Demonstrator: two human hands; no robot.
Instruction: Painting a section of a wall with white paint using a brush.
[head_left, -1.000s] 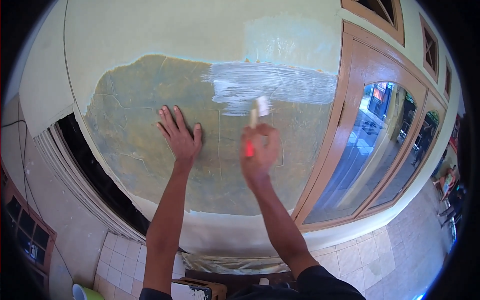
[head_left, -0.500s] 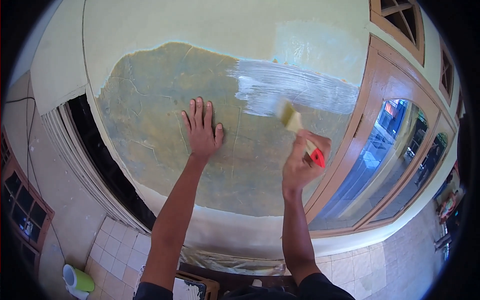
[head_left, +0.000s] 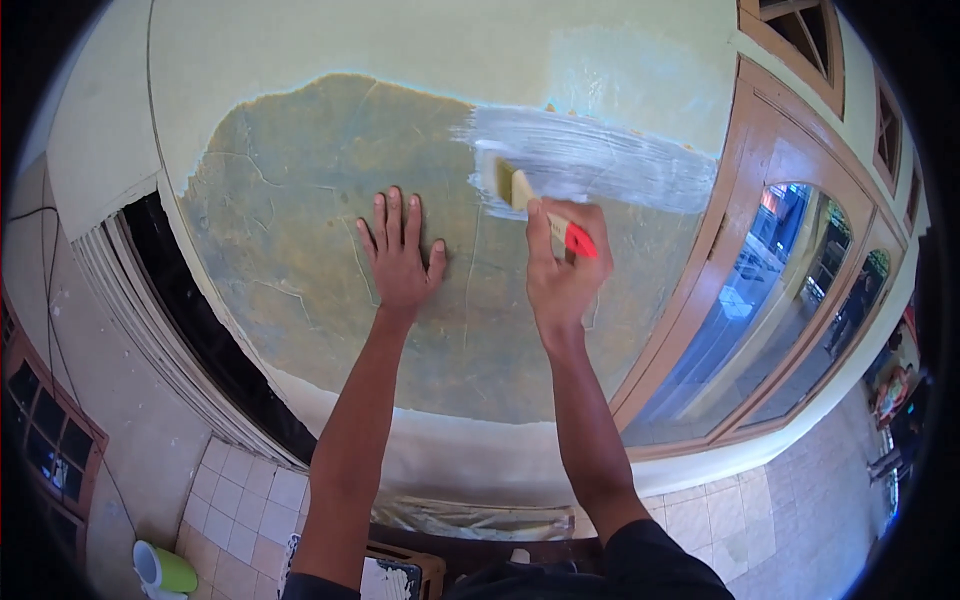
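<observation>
My right grip (head_left: 570, 262), at 2 o'clock, is closed around the handle of a paintbrush (head_left: 520, 188); the fingers hide part of the handle, though its red end shows. The bristles point to 11 o'clock, blurred against white streaks (head_left: 620, 170), so I can't tell how firmly they press. At 10 o'clock my left grip (head_left: 402, 272) is spread wide on the wall, its palm hidden beneath it. Toward 7 o'clock, my arm and the picture's edge cut off a tray (head_left: 388, 580) smeared with white. Figures (head_left: 890, 400) between 3 and 4 o'clock are too small and warped to make out.

The wall carries a rough grey-green patch (head_left: 310, 250) ringed by pale paint. A wood-framed glass door (head_left: 735, 300) stands at 3 o'clock, a dark gap (head_left: 200, 315) at 9, and a green bucket (head_left: 178, 572) on tiles (head_left: 232, 508) near 8.
</observation>
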